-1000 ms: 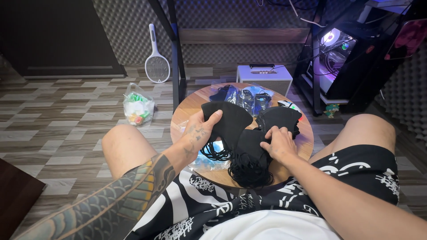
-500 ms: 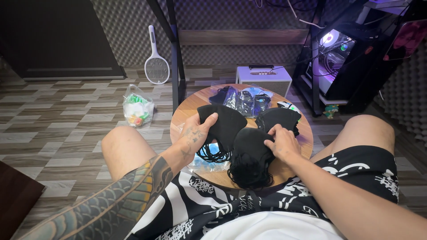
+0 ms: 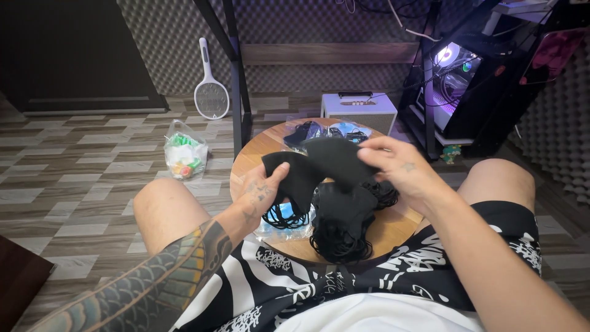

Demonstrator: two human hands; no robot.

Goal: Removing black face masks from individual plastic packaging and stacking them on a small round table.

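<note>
My right hand pinches one soft black fabric face mask; my left hand grips another black mask. They look light and floppy, so I'd hold the cloth edges, not the tangling ear loops.

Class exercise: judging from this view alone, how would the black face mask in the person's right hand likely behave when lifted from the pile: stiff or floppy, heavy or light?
The black mask looks thin and bends where the right hand pinches it, so it is probably floppy. A fingertip pinch carries it, which suggests it is light. Ear loops tangle in the black pile below, so neighbours may snag and drag along.
</note>
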